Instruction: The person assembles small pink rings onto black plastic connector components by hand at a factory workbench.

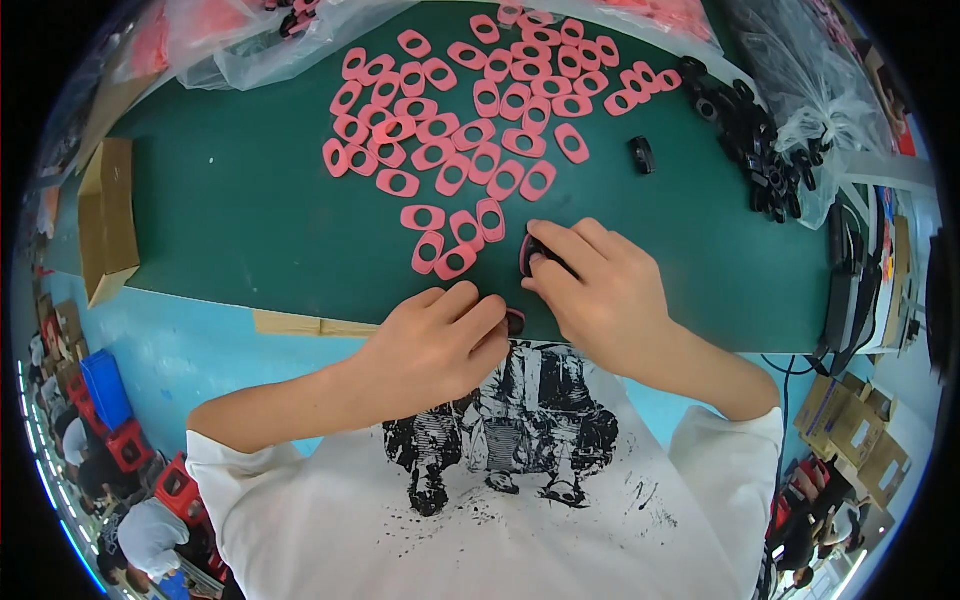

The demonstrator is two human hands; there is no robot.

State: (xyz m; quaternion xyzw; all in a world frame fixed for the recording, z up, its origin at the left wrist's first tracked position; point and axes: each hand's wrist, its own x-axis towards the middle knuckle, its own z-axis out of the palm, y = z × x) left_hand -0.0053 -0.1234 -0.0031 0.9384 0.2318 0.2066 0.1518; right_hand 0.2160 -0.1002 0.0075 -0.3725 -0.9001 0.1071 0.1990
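Note:
My right hand point(610, 285) pinches a small black piece with a pink edge point(527, 254) between thumb and fingers, over the front part of the green table. Close beside it, nearer the table's front edge, my left hand point(430, 340) has its fingers curled round another dark piece with a pinkish rim point(515, 322); most of that piece is hidden. Many flat pink plastic rings point(579, 156), oblong with a round hole, lie scattered just beyond both hands. A lone black piece point(641, 155) rests to the right of them.
A heap of black pieces point(745, 135) spills from a clear plastic bag point(840, 110) at the right. Bags of pink parts point(200, 30) lie along the far edge. A cardboard flap point(108, 215) stands at the table's left end. People sit in the background.

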